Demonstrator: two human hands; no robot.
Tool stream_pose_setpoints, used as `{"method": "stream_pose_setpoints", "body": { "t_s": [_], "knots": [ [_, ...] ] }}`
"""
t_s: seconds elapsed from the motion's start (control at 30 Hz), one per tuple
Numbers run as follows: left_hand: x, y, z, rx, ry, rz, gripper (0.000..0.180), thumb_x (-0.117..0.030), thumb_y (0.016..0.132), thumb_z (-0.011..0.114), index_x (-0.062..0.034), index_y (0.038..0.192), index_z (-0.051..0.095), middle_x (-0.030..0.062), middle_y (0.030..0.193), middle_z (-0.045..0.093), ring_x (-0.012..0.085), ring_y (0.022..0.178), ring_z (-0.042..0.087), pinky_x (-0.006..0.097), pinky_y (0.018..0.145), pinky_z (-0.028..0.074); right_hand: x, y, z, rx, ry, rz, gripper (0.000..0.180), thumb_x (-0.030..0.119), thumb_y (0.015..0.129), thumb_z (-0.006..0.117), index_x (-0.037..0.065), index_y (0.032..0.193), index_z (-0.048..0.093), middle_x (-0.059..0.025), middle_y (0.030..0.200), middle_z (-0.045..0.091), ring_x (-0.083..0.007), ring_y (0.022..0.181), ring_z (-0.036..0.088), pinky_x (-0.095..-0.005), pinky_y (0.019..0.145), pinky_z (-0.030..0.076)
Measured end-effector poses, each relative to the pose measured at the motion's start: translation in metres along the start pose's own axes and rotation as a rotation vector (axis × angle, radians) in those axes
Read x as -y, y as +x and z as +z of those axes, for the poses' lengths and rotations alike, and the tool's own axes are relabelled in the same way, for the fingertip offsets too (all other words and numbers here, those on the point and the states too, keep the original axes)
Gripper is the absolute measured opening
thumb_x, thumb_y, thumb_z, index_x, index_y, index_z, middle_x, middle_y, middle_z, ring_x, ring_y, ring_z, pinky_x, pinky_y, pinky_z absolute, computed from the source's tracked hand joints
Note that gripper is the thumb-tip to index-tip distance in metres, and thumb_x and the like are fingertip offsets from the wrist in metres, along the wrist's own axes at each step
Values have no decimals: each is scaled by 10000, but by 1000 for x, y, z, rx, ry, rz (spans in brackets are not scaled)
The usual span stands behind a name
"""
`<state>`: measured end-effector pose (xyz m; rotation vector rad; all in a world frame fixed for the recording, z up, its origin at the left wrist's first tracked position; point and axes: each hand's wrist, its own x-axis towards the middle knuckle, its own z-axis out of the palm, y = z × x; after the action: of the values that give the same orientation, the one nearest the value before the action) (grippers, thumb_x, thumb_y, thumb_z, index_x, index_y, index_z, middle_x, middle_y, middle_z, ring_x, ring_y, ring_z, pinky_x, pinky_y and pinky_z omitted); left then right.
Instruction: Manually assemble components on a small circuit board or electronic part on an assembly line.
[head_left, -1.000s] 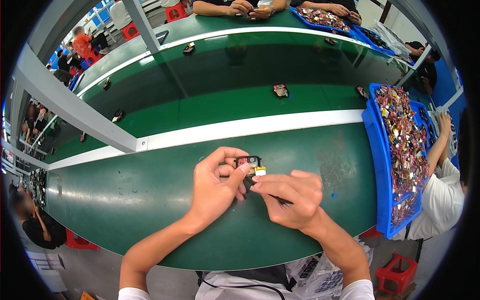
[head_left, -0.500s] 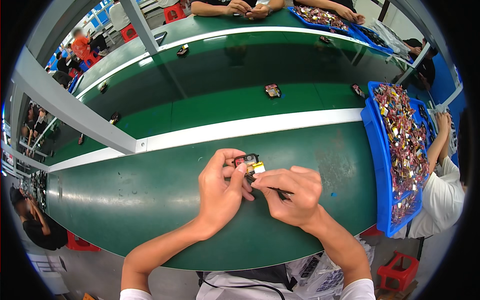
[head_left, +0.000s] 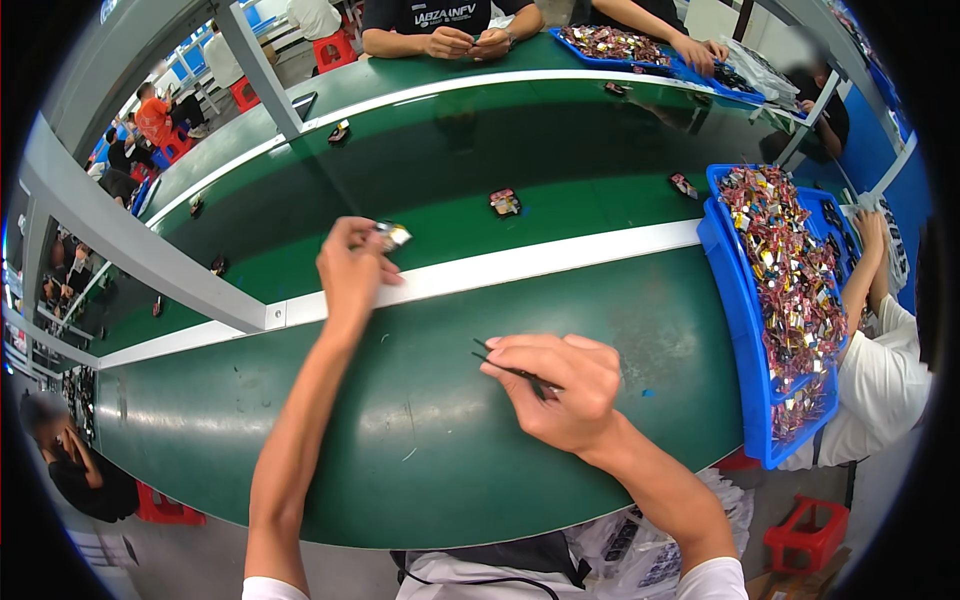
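Out over the green belt (head_left: 450, 225), my left hand (head_left: 352, 262) is closed on a small electronic device (head_left: 394, 236); a whitish part shows on it, though motion blurs it. My right hand (head_left: 570, 385) stays above the green worktable (head_left: 420, 400), gripping black tweezers (head_left: 515, 370) whose tips point left and stand slightly apart with nothing between them. Another dark device with pink and yellow parts (head_left: 505, 203) lies on the belt, right of my left hand.
A white rail (head_left: 540, 262) divides worktable from belt. At the right stands a blue tray (head_left: 757, 400) heaped with small wired parts. A grey metal post (head_left: 150, 230) slants across the left. Across the belt, a co-worker's hands (head_left: 468, 43) work; another person's arm (head_left: 868, 265) is beyond the tray.
My left hand has carried the device away from the tweezers, forward and left across the rail to the belt. My right hand keeps hold of the tweezers, nearly in place.
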<state>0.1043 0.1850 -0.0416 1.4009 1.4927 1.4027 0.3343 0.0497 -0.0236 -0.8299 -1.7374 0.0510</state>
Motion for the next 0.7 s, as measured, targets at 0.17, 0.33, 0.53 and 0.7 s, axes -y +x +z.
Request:
{"method": "stream_pose_setpoints", "body": {
  "t_s": [0.17,0.33,0.53,0.7],
  "knots": [
    [47,71,-63,-190,922,424,220,-127,938,651,37,1082,679,195,898,679,365,730,707,460,660,579,9,-1,5,4,40,-2,199,-4,692,823,95,839,730,-10,873,759,-135,510,578,-263,445,365],
    [7,60,-1,-305,873,480,216,-178,918,679,4,1025,726,208,926,692,400,831,702,485,766,555,3,-8,4,49,47,-14,201,-12,685,845,89,827,745,-32,876,779,-102,507,610,-240,445,348],
    [-33,68,83,365,238,-7,192,-110,839,732,-38,1011,778,158,904,767,253,824,734,373,764,576,1,-10,4,78,42,16,194,-12,691,843,91,820,742,-28,870,776,-107,494,591,-242,449,348],
    [-18,84,100,536,416,299,187,-102,811,760,-48,989,781,137,894,765,257,831,728,353,782,568,5,-10,6,91,42,19,190,-7,693,845,91,818,741,-23,869,775,-112,489,584,-244,450,350]
  ]
}}
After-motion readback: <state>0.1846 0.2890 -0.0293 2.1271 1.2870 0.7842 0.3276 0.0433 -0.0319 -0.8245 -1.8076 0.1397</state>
